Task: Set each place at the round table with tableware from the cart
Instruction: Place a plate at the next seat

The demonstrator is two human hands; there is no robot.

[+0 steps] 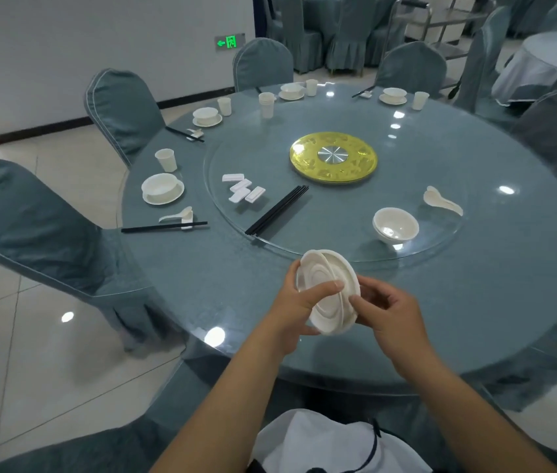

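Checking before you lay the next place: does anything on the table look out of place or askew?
Nothing spilled or broken. Loose stock lies unsorted on the glass turntable: chopstick rests scattered at odd angles, chopsticks in a bundle, bowls stacked. Both hands hold the saucers tilted.

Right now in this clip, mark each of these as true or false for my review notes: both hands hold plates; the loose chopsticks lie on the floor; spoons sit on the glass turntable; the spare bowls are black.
1. Both hands hold the small stack of white round plates. True: the left hand and the right hand each have a grip on it.
2. The bundle of black chopsticks lies on the floor. False: it lies on the clear glass turntable.
3. White spoons lie on the turntable. True.
4. The stacked bowls are black. False: they are white.
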